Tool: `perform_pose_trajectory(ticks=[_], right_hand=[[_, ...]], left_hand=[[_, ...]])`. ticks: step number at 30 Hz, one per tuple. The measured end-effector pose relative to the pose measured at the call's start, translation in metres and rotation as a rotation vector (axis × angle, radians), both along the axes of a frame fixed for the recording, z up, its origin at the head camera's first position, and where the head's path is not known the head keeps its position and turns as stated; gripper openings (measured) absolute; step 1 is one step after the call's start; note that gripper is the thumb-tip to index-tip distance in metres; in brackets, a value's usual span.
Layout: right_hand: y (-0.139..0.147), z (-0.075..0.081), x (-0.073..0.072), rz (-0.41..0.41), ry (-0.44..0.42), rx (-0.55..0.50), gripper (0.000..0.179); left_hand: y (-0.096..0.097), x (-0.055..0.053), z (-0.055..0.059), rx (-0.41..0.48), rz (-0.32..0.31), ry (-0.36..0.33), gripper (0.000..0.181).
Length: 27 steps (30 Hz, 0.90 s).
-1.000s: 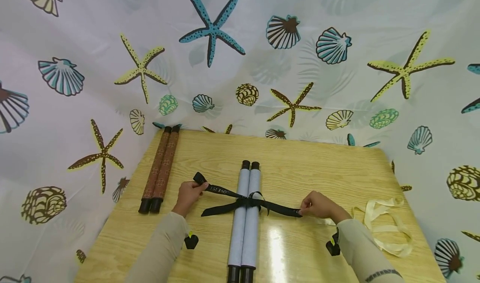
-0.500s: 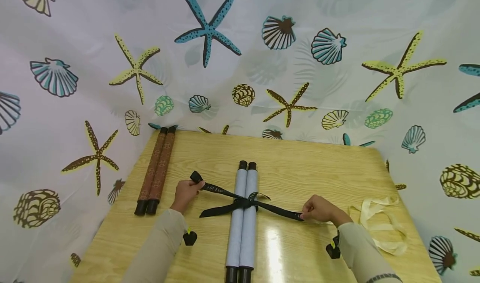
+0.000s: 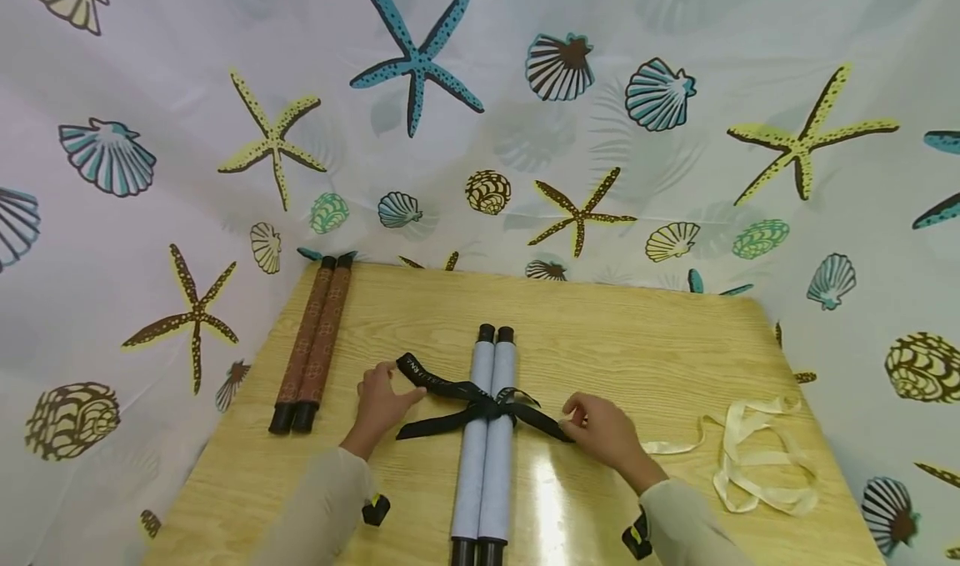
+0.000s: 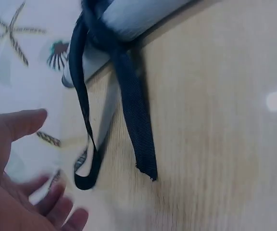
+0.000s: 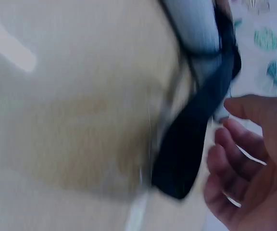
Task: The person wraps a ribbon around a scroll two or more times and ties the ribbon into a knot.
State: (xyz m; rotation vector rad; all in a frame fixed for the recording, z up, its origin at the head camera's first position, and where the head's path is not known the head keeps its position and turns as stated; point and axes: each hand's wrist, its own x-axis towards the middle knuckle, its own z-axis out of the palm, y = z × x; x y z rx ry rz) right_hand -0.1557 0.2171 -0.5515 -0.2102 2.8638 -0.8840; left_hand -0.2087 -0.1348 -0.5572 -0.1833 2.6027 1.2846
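Two pale scrolls (image 3: 471,487) with black end caps lie side by side, a black ribbon (image 3: 438,423) with printed lettering knotted in a bow around their middle. My left hand (image 3: 380,408) is just left of the bow, thumb and fingers spread beside a ribbon loop; the left wrist view shows that hand (image 4: 8,209) apart from the ribbon (image 4: 136,110). To the right, my right hand (image 3: 606,433) is close to the other ribbon end. In the blurred right wrist view this hand (image 5: 273,187) has loosely bent fingers, with the ribbon (image 5: 184,149) hanging beside them, not gripped.
Two brown patterned scrolls (image 3: 325,341) lie at the table's left edge. A loose cream ribbon (image 3: 776,458) is coiled on the right side of the wooden table (image 3: 637,333). A curtain (image 3: 480,132) printed with shells and starfish surrounds the table.
Both hands have let go of the black ribbon they were pulling outward. The right hand has moved left toward the bow; the left hand's fingers have spread. The ribbon has slackened.
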Motion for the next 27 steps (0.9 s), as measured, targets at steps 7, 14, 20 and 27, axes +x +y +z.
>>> perform_pose_trajectory(ticks=[7,14,20,27], right_hand=[[-0.052,-0.017,0.038,0.213,-0.264,-0.313,0.032],[-0.078,-0.027,0.055,0.083,-0.379,-0.5,0.044],[-0.077,-0.023,0.062,0.027,-0.35,-0.566,0.047],[-0.048,0.012,0.044,-0.073,-0.322,-0.597,0.057]], left_hand=[[0.022,0.06,0.006,0.044,-0.349,-0.295,0.037],[0.04,0.086,-0.007,0.18,-0.395,-0.292,0.038],[0.059,0.086,-0.003,0.169,-0.395,-0.142,0.04],[0.091,0.061,0.02,0.188,-0.391,-0.101,0.039]])
